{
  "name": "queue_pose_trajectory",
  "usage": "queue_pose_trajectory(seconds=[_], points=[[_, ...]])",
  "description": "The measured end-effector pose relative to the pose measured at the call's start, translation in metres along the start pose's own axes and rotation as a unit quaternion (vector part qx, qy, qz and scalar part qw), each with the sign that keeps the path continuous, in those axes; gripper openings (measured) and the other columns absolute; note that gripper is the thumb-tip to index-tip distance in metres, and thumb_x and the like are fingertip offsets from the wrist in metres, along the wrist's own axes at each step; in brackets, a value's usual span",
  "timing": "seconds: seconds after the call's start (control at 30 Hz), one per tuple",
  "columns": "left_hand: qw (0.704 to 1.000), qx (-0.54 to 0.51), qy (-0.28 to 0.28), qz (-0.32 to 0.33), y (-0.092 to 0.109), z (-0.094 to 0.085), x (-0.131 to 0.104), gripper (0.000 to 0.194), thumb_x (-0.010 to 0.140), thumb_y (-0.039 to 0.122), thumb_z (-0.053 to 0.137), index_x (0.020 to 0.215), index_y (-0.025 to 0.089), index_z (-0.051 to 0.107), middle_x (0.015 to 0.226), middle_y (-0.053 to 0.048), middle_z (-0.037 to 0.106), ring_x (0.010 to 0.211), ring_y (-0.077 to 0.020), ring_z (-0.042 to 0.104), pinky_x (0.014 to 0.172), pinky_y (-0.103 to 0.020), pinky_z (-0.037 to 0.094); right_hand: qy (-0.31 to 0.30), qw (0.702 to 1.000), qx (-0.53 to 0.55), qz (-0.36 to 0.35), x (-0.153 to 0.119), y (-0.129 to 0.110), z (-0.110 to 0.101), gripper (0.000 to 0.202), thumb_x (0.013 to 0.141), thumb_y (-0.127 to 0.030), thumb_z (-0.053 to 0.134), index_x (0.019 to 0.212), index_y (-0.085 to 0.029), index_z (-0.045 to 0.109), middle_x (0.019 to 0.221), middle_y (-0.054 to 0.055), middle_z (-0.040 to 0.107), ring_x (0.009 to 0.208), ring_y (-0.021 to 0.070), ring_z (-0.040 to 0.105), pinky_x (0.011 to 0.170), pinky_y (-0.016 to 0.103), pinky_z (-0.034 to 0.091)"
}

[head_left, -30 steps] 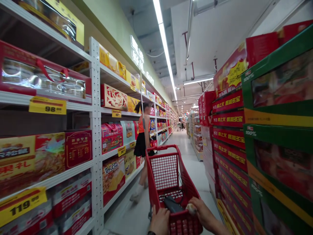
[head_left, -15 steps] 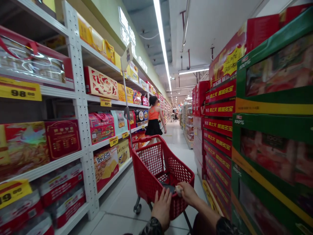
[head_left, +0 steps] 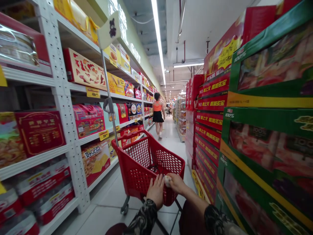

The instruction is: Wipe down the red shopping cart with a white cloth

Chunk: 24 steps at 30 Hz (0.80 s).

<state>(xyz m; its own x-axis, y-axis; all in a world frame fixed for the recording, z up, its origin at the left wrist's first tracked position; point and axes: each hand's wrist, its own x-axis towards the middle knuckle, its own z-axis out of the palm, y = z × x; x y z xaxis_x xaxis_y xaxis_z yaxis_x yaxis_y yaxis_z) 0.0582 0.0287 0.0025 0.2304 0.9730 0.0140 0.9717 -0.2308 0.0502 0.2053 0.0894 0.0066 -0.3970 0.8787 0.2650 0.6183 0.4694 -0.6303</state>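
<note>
Both hands, left and right, on near rim of red cart; shelves left, person ahead.
</note>
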Motion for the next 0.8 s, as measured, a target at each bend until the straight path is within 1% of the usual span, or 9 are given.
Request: queue_pose_trajectory(seconds=[0.1, 0.17, 0.23, 0.3, 0.4, 0.47, 0.6, 0.7, 0.8], points=[[1.0, 0.023, 0.003, 0.002, 0.0, 0.006, 0.007, 0.076, 0.069, 0.022, 0.036, 0.143, 0.012, 0.019, 0.152, -0.005, 0.012, 0.14, -0.0216, 0.009, 0.112, -0.049, 0.01, 0.0, 1.0, -0.011, -0.008, -0.007, -0.002, 0.001, 0.03, 0.073, -0.006, 0.038, 0.085, -0.016, 0.064, 0.084, 0.004, 0.068, 0.075, 0.014, 0.059, 0.069, 0.021, 0.04], [0.999, 0.042, 0.009, -0.003, -0.006, 0.008, 0.009, 0.077, 0.068, 0.021, 0.036, 0.143, 0.013, 0.019, 0.152, -0.005, 0.012, 0.14, -0.0212, 0.009, 0.112, -0.05, 0.008, 0.014, 1.0, -0.014, -0.013, -0.01, 0.007, -0.002, 0.03, 0.074, -0.006, 0.038, 0.085, -0.016, 0.064, 0.085, 0.005, 0.067, 0.077, 0.0141, 0.058, 0.07, 0.021, 0.039], [0.998, 0.056, 0.013, -0.026, -0.012, 0.008, 0.01, 0.077, 0.068, 0.02, 0.035, 0.143, 0.012, 0.018, 0.152, -0.005, 0.011, 0.14, -0.0211, 0.009, 0.112, -0.051, 0.008, 0.024, 0.999, -0.015, -0.02, -0.01, 0.017, -0.006, 0.029, 0.076, -0.008, 0.038, 0.086, -0.016, 0.064, 0.088, 0.005, 0.067, 0.08, 0.0144, 0.058, 0.073, 0.021, 0.039], [0.997, 0.063, 0.015, -0.051, -0.019, 0.007, 0.01, 0.077, 0.069, 0.019, 0.033, 0.143, 0.011, 0.016, 0.152, -0.006, 0.011, 0.14, -0.0206, 0.009, 0.111, -0.052, 0.008, 0.035, 0.999, -0.024, -0.01, -0.009, 0.023, -0.008, 0.029, 0.078, -0.01, 0.037, 0.087, -0.016, 0.064, 0.089, 0.005, 0.066, 0.083, 0.0149, 0.058, 0.074, 0.022, 0.039], [0.996, 0.058, 0.016, -0.059, -0.022, 0.005, 0.01, 0.077, 0.069, 0.019, 0.033, 0.143, 0.011, 0.015, 0.152, -0.006, 0.01, 0.14, -0.0201, 0.008, 0.111, -0.053, 0.01, 0.046, 0.998, -0.046, 0.01, -0.006, 0.016, -0.004, 0.03, 0.08, -0.012, 0.036, 0.086, -0.016, 0.065, 0.087, 0.006, 0.067, 0.082, 0.0155, 0.058, 0.074, 0.023, 0.038], [0.997, 0.052, 0.009, -0.059, -0.02, 0.004, 0.01, 0.077, 0.069, 0.019, 0.034, 0.143, 0.011, 0.015, 0.152, -0.006, 0.009, 0.14, -0.0202, 0.009, 0.111, -0.052, 0.011, 0.046, 0.997, -0.056, -0.005, -0.003, 0.003, 0.003, 0.03, 0.079, -0.011, 0.037, 0.089, -0.017, 0.065, 0.089, 0.006, 0.067, 0.084, 0.016, 0.058, 0.076, 0.024, 0.039], [0.998, 0.046, 0.012, -0.049, -0.018, 0.002, 0.011, 0.077, 0.068, 0.02, 0.035, 0.143, 0.013, 0.017, 0.152, -0.005, 0.011, 0.14, -0.0218, 0.01, 0.11, -0.053, 0.012, 0.065, 0.994, -0.079, -0.047, 0.001, -0.017, 0.019, 0.039, 0.075, -0.008, 0.041, 0.106, -0.017, 0.062, 0.102, 0.008, 0.065, 0.095, 0.0181, 0.057, 0.084, 0.027, 0.038], [0.997, 0.044, 0.02, -0.056, -0.025, -0.002, 0.011, 0.077, 0.068, 0.02, 0.036, 0.143, 0.013, 0.019, 0.152, -0.006, 0.015, 0.14, -0.0237, 0.012, 0.11, -0.054, 0.013, 0.061, 0.993, -0.095, -0.037, -0.002, -0.013, 0.02, 0.042, 0.074, -0.007, 0.042, 0.11, -0.017, 0.061, 0.104, 0.009, 0.065, 0.098, 0.0193, 0.057, 0.086, 0.029, 0.038], [0.995, 0.047, 0.009, -0.086, -0.036, -0.01, 0.012, 0.081, 0.064, 0.019, 0.04, 0.143, 0.013, 0.02, 0.152, -0.006, 0.016, 0.139, -0.0255, 0.013, 0.11, -0.054, 0.015, 0.044, 0.994, -0.096, -0.027, -0.014, 0.003, 0.008, 0.04, 0.075, -0.008, 0.042, 0.109, -0.017, 0.061, 0.105, 0.009, 0.065, 0.097, 0.02, 0.057, 0.088, 0.031, 0.037]])
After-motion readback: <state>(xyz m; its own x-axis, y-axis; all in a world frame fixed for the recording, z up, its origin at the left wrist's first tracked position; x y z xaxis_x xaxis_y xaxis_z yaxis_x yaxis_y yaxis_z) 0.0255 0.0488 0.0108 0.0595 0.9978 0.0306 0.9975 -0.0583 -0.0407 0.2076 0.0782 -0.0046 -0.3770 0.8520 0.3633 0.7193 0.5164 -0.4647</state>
